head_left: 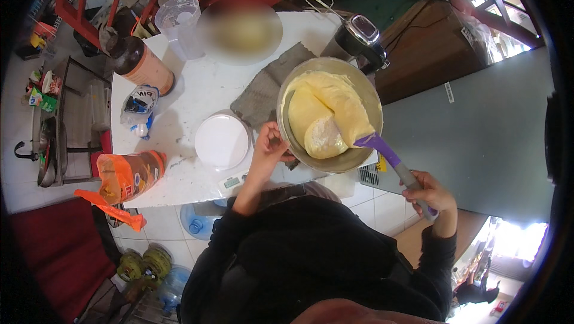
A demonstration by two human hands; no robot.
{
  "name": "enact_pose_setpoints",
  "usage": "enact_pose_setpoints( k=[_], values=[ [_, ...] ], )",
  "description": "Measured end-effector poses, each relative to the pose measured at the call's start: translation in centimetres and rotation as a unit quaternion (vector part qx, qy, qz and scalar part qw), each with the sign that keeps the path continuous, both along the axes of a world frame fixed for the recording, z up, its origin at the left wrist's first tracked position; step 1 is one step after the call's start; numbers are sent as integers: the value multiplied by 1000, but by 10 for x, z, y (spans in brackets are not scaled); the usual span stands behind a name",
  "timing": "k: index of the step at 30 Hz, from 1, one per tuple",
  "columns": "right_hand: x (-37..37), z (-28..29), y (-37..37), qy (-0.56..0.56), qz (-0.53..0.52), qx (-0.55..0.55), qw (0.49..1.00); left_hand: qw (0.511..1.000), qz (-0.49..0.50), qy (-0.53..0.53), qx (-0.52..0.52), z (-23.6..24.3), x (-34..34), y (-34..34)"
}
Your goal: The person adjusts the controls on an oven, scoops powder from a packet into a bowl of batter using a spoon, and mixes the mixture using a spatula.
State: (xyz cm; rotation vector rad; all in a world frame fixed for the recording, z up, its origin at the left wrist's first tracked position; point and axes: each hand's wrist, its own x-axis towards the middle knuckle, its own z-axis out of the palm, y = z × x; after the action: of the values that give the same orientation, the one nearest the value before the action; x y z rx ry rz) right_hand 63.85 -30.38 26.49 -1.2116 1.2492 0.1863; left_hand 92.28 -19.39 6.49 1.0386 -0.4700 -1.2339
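A large metal mixing bowl (pixel 378 105) stands at the table's right side, partly over a dark grey cloth (pixel 254 98). Thick pale yellow batter (pixel 347 105) fills much of it, with a patch of white powder (pixel 326 135) on top. My left hand (pixel 272 146) grips the bowl's near left rim, fingers curled against its side. In my right hand (pixel 429 191) is a spatula (pixel 385 151) with a purple head and grey handle. Its head dips into the batter at the bowl's near right edge; the blade's tip is hidden there.
On the white table (pixel 185 93) are a kitchen scale (pixel 222 140), a brown bottle (pixel 143 67), a plastic jug (pixel 181 28), an orange bag (pixel 134 174) and a small plastic bag (pixel 140 105). Behind the bowl sits a hand mixer (pixel 357 40). A grey panel (pixel 466 132) borders the right.
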Motion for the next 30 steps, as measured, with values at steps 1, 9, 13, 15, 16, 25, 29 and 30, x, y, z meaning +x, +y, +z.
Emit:
enact_pose_setpoints(
  k=[1, 9, 13, 15, 16, 25, 29, 30],
  values=[
    [4, 7, -1, -1, -2, -1, 1000, 1000, -1, -5, -1, 1, 0, 0],
    [29, -17, -12, 183, 357, -481, 780, 1000, 10, 9, -17, -1, -3, -2],
    [29, -7, 6, 178, 402, -488, 754, 1000, 5, 9, -9, -5, -1, -2],
    [25, 15, 8, 187, 421, -462, 758, 1000, 5, 12, -10, -4, -1, -1],
    [23, 28, 9, 195, 441, -434, 761, 1000, 6, 15, -9, -3, -1, -1],
    [47, 44, -38, 192, 414, -446, 770, 999, 17, 5, -29, -8, -1, 0],
    [49, -7, -52, 88, 420, -506, 748, 999, 10, -2, -36, -6, -2, -3],
    [53, -8, -43, 104, 432, -498, 745, 999, 3, -1, -39, -6, -2, -5]
  ],
)
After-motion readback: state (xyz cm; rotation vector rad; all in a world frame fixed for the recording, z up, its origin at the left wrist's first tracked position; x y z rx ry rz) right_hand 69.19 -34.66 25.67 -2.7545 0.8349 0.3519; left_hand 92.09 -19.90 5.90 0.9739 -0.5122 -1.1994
